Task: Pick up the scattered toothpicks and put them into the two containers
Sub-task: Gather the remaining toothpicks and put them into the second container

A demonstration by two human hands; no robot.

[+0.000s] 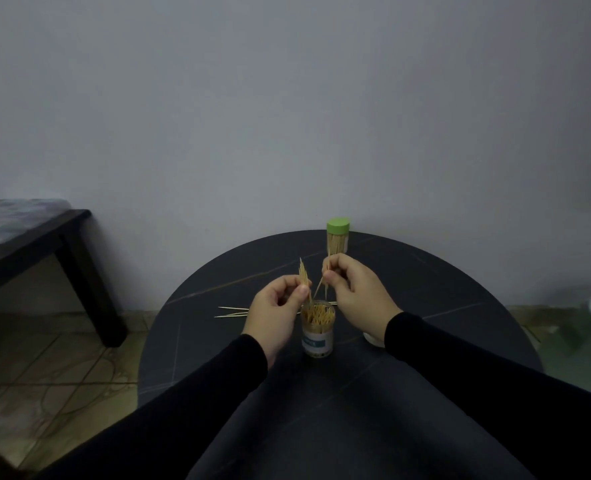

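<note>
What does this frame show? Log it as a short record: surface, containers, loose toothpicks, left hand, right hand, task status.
surface: round dark table
open container: clear jar, no lid, toothpicks standing inside, between the hands
closed container: green-lidded jar, full, at the far edge
loose toothpicks: a few lying flat left of the clear jar
left hand: pinches a small bundle above the clear jar
right hand: pinches a few toothpicks, tips pointing down
task status: unfinished, toothpicks remain on the table
</note>
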